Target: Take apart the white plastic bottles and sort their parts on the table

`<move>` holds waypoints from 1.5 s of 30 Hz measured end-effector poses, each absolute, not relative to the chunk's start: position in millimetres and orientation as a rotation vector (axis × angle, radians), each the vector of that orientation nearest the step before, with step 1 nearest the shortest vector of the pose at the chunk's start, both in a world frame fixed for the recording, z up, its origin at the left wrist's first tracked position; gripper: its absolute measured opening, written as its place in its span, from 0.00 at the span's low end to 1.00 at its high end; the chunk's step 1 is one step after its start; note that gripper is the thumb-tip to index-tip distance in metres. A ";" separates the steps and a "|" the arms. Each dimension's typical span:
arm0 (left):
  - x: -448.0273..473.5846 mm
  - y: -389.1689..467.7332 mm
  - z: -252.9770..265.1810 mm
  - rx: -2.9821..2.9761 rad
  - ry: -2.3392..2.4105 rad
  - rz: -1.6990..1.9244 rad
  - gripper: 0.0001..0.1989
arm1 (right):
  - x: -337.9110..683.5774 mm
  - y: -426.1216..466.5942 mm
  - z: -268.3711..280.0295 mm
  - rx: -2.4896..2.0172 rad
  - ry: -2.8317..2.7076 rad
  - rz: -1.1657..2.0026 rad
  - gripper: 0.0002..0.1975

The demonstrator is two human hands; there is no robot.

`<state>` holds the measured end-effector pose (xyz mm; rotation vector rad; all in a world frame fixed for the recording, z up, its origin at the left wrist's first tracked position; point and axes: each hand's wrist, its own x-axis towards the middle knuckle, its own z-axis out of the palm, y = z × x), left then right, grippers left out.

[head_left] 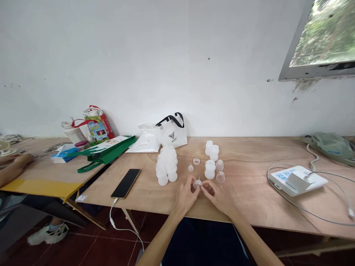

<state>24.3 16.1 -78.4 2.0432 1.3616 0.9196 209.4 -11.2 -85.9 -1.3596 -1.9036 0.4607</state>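
Note:
My left hand (186, 196) and my right hand (217, 195) meet near the table's front edge. Between their fingertips is a clear bottle nipple in a collar ring (198, 183), its thin tip pointing up. Both hands are closed on it, the left around its left side and the right pinching its right side. Just beyond them lie a loose clear nipple (190, 168) and another collar ring (196, 161). A small translucent white bottle (210, 170) stands to their right, beside two clear dome caps (220, 177). Two more such bottles (214, 153) are farther back.
Several white bottles (166, 164) stand grouped at the left. A phone (125, 183) with a cable, a green bag (111, 151) and a white tote bag (174, 135) lie beyond. A power strip (298, 180) with cords occupies the right. Another person's arm (13, 168) rests at far left.

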 end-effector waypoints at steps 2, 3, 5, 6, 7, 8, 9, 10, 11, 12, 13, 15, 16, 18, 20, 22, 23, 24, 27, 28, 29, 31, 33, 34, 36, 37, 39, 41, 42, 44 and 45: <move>24.5 15.0 -75.9 2.036 1.325 0.940 0.10 | 210.3 -10.5 -85.6 -1.372 -1.863 0.455 0.14; 24.5 14.9 -75.1 2.034 1.301 0.958 0.12 | 210.6 -10.4 -85.3 -1.376 -1.845 0.455 0.14; 24.0 15.5 -74.3 2.038 1.274 0.985 0.15 | 211.0 -10.8 -84.7 -1.383 -1.814 0.462 0.15; 23.7 16.1 -74.1 2.045 1.282 0.988 0.16 | 211.0 -11.1 -84.4 -1.387 -1.806 0.468 0.16; 23.4 16.8 -74.1 2.057 1.300 0.981 0.18 | 210.9 -11.5 -84.1 -1.390 -1.807 0.475 0.16; 23.1 17.3 -74.2 2.074 1.321 0.964 0.19 | 210.9 -11.9 -83.8 -1.391 -1.815 0.479 0.17; 22.9 17.8 -74.2 2.093 1.336 0.943 0.19 | 210.8 -12.1 -83.6 -1.390 -1.829 0.479 0.17; 22.8 18.1 -74.2 2.111 1.345 0.924 0.20 | 210.8 -12.3 -83.5 -1.389 -1.846 0.475 0.18; 22.8 18.3 -74.2 2.128 1.349 0.907 0.20 | 210.7 -12.4 -83.6 -1.389 -1.864 0.469 0.18; 22.9 18.5 -74.2 2.140 1.356 0.897 0.20 | 210.7 -12.5 -83.9 -1.390 -1.880 0.460 0.18; 23.1 18.7 -74.2 2.149 1.365 0.891 0.20 | 210.8 -12.5 -84.2 -1.393 -1.893 0.448 0.18; 23.5 18.9 -74.1 2.152 1.377 0.890 0.20 | 210.7 -12.4 -84.9 -1.399 -1.911 0.426 0.17; 23.6 18.9 -73.8 2.144 1.378 0.891 0.20 | 210.6 -12.4 -85.2 -1.398 -1.916 0.417 0.17; 23.4 18.4 -72.5 2.115 1.363 0.889 0.21 | 210.4 -12.6 -85.3 -1.389 -1.918 0.401 0.17; 22.7 17.0 -70.1 2.078 1.331 0.880 0.21 | 210.2 -12.9 -85.0 -1.383 -1.913 0.384 0.17; 21.6 15.2 -67.5 2.050 1.279 0.873 0.20 | 210.3 -13.4 -84.4 -1.388 -1.903 0.369 0.17; 21.0 14.5 -66.6 2.035 1.251 0.881 0.20 | 210.4 -13.6 -84.1 -1.394 -1.898 0.367 0.17; 20.6 14.1 -66.0 2.018 1.224 0.894 0.19 | 210.6 -13.8 -83.9 -1.400 -1.895 0.372 0.17; 20.0 15.1 -66.5 1.954 1.167 0.945 0.19 | 211.3 -14.1 -83.7 -1.409 -1.896 0.398 0.16; 20.0 16.0 -67.0 1.934 1.159 0.962 0.19 | 211.4 -14.0 -83.8 -1.410 -1.900 0.401 0.16; 20.2 17.0 -67.5 1.916 1.152 0.978 0.18 | 211.5 -13.9 -83.8 -1.410 -1.904 0.396 0.16; 20.8 18.8 -67.9 1.884 1.131 1.020 0.17 | 211.1 -13.9 -83.9 -1.402 -1.906 0.353 0.16; 21.6 20.1 -67.8 1.856 1.106 1.063 0.15 | 210.3 -14.3 -83.9 -1.384 -1.877 0.257 0.17; 22.0 20.6 -67.8 1.846 1.103 1.080 0.15 | 209.9 -14.7 -84.0 -1.375 -1.848 0.190 0.17; 22.5 21.8 -69.0 1.836 1.127 1.104 0.14 | 209.4 -15.4 -84.0 -1.367 -1.756 0.029 0.16; 22.6 22.5 -70.5 1.839 1.149 1.112 0.14 | 209.6 -15.7 -83.8 -1.369 -1.697 -0.057 0.15; 22.3 24.3 -75.0 1.872 1.201 1.108 0.14 | 211.1 -15.5 -83.1 -1.376 -1.582 -0.226 0.14; 21.6 26.0 -79.8 1.951 1.254 1.054 0.16 | 214.1 -13.8 -81.9 -1.402 -1.505 -0.356 0.15; 21.2 26.4 -81.6 2.009 1.270 1.008 0.17 | 216.2 -12.2 -81.3 -1.427 -1.486 -0.400 0.17; 20.4 25.8 -82.7 2.134 1.282 0.909 0.17 | 221.2 -8.2 -80.6 -1.495 -1.475 -0.446 0.21; 20.0 24.8 -81.8 2.189 1.283 0.872 0.16 | 223.9 -5.8 -80.8 -1.527 -1.481 -0.453 0.23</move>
